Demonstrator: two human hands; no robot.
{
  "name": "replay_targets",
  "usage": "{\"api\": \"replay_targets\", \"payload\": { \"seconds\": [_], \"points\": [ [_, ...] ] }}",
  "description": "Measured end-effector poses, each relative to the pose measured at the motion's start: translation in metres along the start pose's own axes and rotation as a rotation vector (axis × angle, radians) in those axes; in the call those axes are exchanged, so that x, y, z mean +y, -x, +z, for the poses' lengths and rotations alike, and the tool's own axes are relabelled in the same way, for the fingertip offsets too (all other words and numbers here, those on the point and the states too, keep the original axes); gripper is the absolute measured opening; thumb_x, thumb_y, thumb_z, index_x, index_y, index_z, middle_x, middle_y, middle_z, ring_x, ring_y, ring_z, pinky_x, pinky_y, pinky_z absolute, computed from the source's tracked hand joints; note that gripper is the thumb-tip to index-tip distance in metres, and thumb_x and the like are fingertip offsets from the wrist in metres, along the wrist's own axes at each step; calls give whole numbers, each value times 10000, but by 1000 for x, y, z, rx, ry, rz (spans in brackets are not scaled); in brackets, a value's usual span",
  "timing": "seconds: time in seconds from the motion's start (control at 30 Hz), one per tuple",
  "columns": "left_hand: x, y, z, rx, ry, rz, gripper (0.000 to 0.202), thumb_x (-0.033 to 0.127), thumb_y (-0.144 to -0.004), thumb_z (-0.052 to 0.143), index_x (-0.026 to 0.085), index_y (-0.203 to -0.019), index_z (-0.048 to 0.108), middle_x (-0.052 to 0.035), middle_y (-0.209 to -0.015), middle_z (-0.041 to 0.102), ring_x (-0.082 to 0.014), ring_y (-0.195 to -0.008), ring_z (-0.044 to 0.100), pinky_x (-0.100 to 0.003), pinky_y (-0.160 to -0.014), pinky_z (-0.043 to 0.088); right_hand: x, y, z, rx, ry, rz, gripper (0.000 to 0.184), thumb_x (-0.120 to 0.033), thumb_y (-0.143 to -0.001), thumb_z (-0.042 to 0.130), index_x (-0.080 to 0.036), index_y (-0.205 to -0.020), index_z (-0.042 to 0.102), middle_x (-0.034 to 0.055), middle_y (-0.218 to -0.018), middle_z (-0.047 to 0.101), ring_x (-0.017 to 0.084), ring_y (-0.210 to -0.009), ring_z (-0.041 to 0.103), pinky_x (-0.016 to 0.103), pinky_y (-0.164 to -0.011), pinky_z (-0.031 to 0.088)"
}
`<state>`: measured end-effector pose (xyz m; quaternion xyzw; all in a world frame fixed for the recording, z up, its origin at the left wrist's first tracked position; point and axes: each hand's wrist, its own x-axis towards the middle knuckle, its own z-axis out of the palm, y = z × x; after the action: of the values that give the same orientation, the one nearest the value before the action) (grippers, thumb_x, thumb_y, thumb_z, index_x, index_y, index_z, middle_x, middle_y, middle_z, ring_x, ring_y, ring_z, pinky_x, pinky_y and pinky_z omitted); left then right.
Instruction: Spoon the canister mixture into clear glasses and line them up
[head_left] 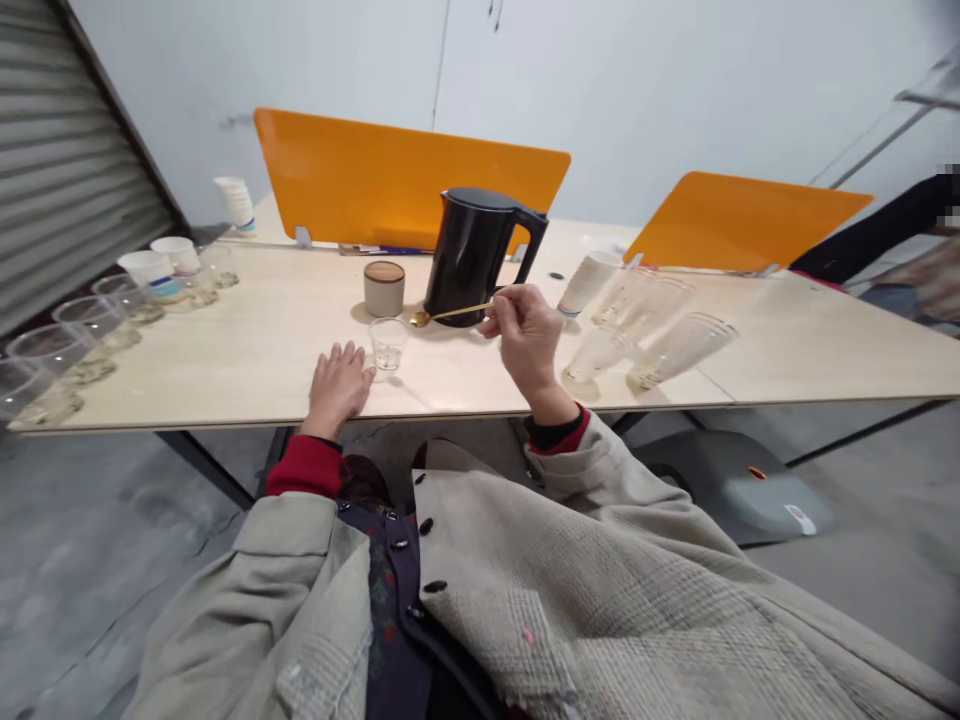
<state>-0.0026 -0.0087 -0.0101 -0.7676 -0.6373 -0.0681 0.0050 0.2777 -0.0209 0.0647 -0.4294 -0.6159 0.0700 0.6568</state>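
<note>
A single long gold spoon (pixel 450 314) sits in the right grip (pixel 529 335), a narrow pinch of thumb and fingers on its handle, near the frame's centre. Its bowl lies just beside the foot of one black kettle (pixel 469 260). The left grip (pixel 339 385) rests open and flat on the pale wooden desk (pixel 247 340), just beside one small clear glass (pixel 388 345). Behind that glass stands one round beige canister with a wooden lid (pixel 384 288). Right of the grip, one white paper cup (pixel 589 283) and about four clear plastic cups (pixel 682 350) sit tilted. At the left of the frame are about six clear cups (pixel 52 352) and three white paper cups (pixel 146 270). Two orange desk panels (pixel 405 180) rise behind.
</note>
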Motion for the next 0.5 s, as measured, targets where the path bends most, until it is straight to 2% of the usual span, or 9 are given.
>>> {"api": "replay_targets", "payload": {
  "seconds": [0.07,0.17,0.27,0.33,0.4,0.5],
  "points": [
    [0,1,1,9,9,1,676,400,-1114,254,88,-1681,451,-166,-1808,365,-382,-1684,319,-588,-1371,274,-3,3,21,-86,24,-22,333,-556,-1072,563,-246,-956,604,-44,-762,681,101,-575,699,210,-553,520],
    [0,2,3,18,16,8,668,394,-1112,280,83,-1676,457,-168,-1805,370,-381,-1687,313,-586,-1372,270,-7,5,47,-245,116,-54,246,-393,-1098,517,-237,-923,594,-41,-765,664,99,-599,689,218,-603,487],
    [1,3,2,22,19,7,659,393,-1115,294,89,-1675,459,-159,-1805,375,-379,-1688,313,-576,-1373,271,-10,6,65,-409,270,-85,192,-225,-1069,527,-229,-888,590,-34,-749,647,113,-625,661,242,-660,444],
    [1,3,2,20,19,3,654,400,-1119,297,100,-1677,460,-152,-1804,380,-375,-1687,317,-567,-1373,273,-11,6,71,-491,340,-89,174,-173,-1044,547,-226,-886,596,-29,-734,640,128,-633,641,258,-674,417],
    [1,3,2,17,20,3,652,403,-1122,297,103,-1678,459,-150,-1803,382,-376,-1687,316,-567,-1373,274,-11,5,73,-507,365,-53,174,-157,-1041,536,-226,-895,601,-36,-691,614,140,-629,634,264,-675,410],
    [2,3,1,11,25,3,653,401,-1125,296,98,-1682,450,-149,-1807,374,-373,-1692,307,-564,-1379,261,-9,1,70,-455,385,8,198,-144,-1038,497,-232,-894,600,-54,-605,558,153,-616,632,264,-680,420]
  ]
}}
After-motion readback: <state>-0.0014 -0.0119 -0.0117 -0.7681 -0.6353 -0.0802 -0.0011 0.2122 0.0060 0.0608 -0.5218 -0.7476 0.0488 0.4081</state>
